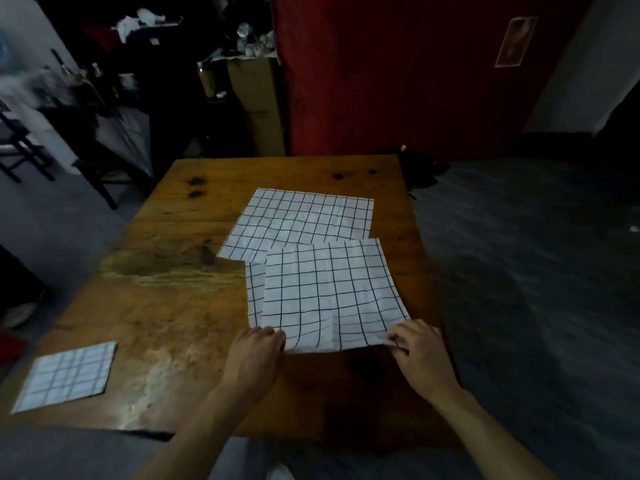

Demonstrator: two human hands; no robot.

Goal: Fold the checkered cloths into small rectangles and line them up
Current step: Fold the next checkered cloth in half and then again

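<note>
Head camera view: both hands sit at the near edge of the top checkered cloth [329, 296], which lies flat on the right half of the wooden table [166, 299] and stretches straight away from the person. The left hand [254, 355] pinches the cloth's near left corner, fingers curled onto the hem; the right hand [420, 351] pinches the near right corner in the same way, so each hand grips one corner and neither is nearer than the other. A second cloth [254, 292] peeks out just beneath on the left side, and a third open cloth [301, 220] lies beyond, its near edge overlapped by the top one. One folded cloth [67, 375] rests well apart at the table's near left corner. Since the free edge lies directly away from the hands, the fold probably calls for carrying the gripped hem forward to meet it.
</note>
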